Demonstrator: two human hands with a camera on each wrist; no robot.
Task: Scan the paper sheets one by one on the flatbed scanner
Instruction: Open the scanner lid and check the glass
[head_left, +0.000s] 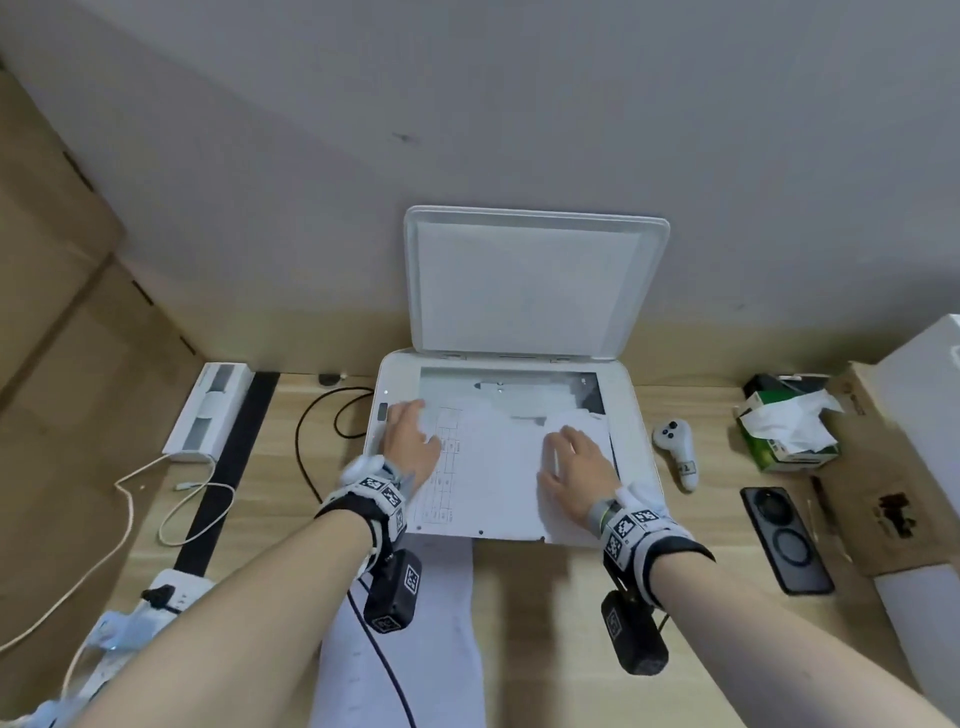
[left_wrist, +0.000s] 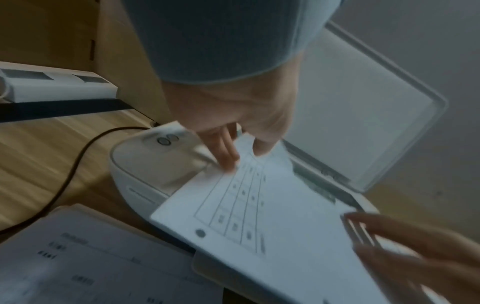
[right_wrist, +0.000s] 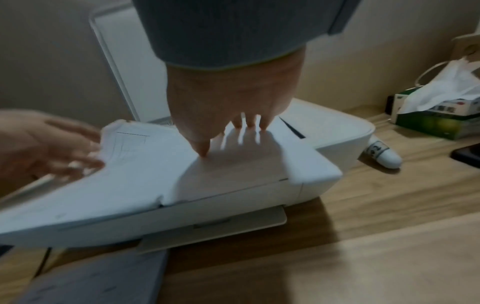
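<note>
The white flatbed scanner (head_left: 636, 415) sits on the wooden desk with its lid (head_left: 530, 286) raised against the wall. One printed paper sheet (head_left: 498, 467) with a table on it lies skewed over the glass. My left hand (head_left: 413, 436) is at the sheet's far left corner. In the left wrist view, that hand (left_wrist: 245, 156) pinches the lifted corner between thumb and fingers. My right hand (head_left: 574, 457) rests on the sheet's right part, and its spread, straight fingertips (right_wrist: 202, 152) press the paper (right_wrist: 155, 164). A stack of sheets (head_left: 405, 623) lies on the desk in front of the scanner.
Right of the scanner lie a white controller (head_left: 675, 447), a green tissue box (head_left: 784, 431), a dark phone (head_left: 784, 540) and a cardboard box (head_left: 883, 467). On the left are a black cable (head_left: 322, 431), a white power strip (head_left: 208, 410) and white cords (head_left: 171, 499).
</note>
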